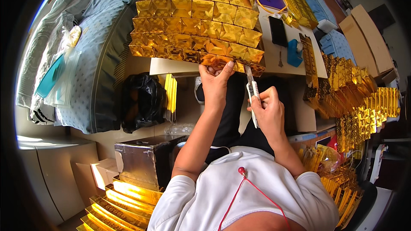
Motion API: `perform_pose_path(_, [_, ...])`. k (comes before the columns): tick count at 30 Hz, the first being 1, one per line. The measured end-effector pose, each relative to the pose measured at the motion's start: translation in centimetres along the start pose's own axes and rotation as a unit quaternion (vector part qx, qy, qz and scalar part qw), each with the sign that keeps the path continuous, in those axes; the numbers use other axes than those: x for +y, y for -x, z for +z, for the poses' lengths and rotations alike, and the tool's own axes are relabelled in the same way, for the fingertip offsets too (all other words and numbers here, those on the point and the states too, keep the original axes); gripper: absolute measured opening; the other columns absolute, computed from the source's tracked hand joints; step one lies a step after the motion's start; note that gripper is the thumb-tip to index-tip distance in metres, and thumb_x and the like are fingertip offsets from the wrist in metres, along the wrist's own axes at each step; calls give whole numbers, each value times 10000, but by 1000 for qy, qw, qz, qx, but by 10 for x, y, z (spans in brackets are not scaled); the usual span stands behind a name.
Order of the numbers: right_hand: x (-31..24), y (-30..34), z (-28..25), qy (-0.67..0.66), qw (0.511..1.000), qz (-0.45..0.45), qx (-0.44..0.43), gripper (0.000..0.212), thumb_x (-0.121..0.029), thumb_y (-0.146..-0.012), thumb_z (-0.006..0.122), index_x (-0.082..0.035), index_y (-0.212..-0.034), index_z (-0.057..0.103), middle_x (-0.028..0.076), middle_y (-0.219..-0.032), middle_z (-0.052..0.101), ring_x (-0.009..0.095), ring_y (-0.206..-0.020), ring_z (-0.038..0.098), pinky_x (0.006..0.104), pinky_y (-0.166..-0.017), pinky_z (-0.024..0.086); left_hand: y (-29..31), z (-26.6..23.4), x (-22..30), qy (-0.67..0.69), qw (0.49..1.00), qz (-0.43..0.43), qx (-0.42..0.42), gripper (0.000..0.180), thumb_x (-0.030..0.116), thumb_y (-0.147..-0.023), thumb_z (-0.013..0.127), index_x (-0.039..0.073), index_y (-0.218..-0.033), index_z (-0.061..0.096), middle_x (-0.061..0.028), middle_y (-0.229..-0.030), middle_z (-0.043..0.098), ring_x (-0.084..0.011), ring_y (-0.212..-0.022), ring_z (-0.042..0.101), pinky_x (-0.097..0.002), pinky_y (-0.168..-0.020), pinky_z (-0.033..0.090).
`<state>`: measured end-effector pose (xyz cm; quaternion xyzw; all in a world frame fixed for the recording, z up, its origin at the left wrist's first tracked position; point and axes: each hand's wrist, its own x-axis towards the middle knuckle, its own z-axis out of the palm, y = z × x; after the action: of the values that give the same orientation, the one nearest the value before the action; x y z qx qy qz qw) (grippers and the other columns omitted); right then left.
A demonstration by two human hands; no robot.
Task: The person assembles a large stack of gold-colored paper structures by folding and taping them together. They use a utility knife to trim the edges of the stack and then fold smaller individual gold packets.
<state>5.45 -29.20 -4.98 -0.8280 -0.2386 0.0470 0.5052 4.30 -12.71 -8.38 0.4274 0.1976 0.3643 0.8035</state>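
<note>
A tiered stack of folded gold foil paper (pixel 192 10) rises on the table in front of me. My left hand (pixel 215 84) is closed on its lowest near edge, thumb and fingers pinching the gold paper. My right hand (pixel 269 110) grips a white utility knife (pixel 253 89), held upright with its blade end pointing away from me. The blade end reaches the bottom row of foil just right of my left hand. Whether it cuts into the paper or only touches it, I cannot tell.
On the table (pixel 267 38) lie a black phone (pixel 278 31), a blue tape dispenser (pixel 294 53) and a purple pad (pixel 272 1). Gold foil pieces (pixel 359 122) pile up at right, with more gold sheets (pixel 122 203) at lower left. A black plastic bag (pixel 143 100) sits below the table's left side.
</note>
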Motion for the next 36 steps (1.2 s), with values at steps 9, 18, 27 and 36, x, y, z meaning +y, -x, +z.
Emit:
perform_pose_path(9, [-7, 0, -6, -13, 999, -45, -24, 270, -155, -953, 664, -31, -1154, 532, 104, -834, 653, 179, -684, 638, 316, -645, 520, 0, -5, -7, 11, 1000, -4, 1, 381, 101, -894, 763, 50, -1125, 464, -58, -1037, 644, -119, -912, 653, -286, -814, 586])
perform_pose_path(18, [-2, 2, -25, -82, 992, 33, -94, 329, -326, -1051, 510, -19, -1167, 537, 33, -763, 528, 123, -648, 507, 293, -606, 451, 1, 3, -13, 14, 999, 33, 26, 397, 69, -900, 748, 47, -1122, 419, -61, -1021, 629, -118, -897, 634, -277, -815, 562])
perform_pose_path(27, [3, 6, -18, -138, 981, 50, -126, 264, -273, -1066, 476, -25, -1127, 544, 22, -733, 521, 93, -632, 511, 258, -587, 440, 6, 12, -13, -7, 997, 69, 44, 390, 41, -903, 732, 35, -1114, 404, -48, -964, 609, -102, -863, 617, -255, -812, 543])
perform_pose_path(36, [-3, -5, -26, -21, 996, -19, -86, 256, -230, -1049, 501, -18, -1189, 536, 72, -773, 554, 174, -650, 550, 314, -608, 463, 7, 12, -18, -1, 996, 77, 52, 390, 33, -905, 730, 23, -1112, 400, -55, -916, 613, -108, -821, 630, -259, -783, 563])
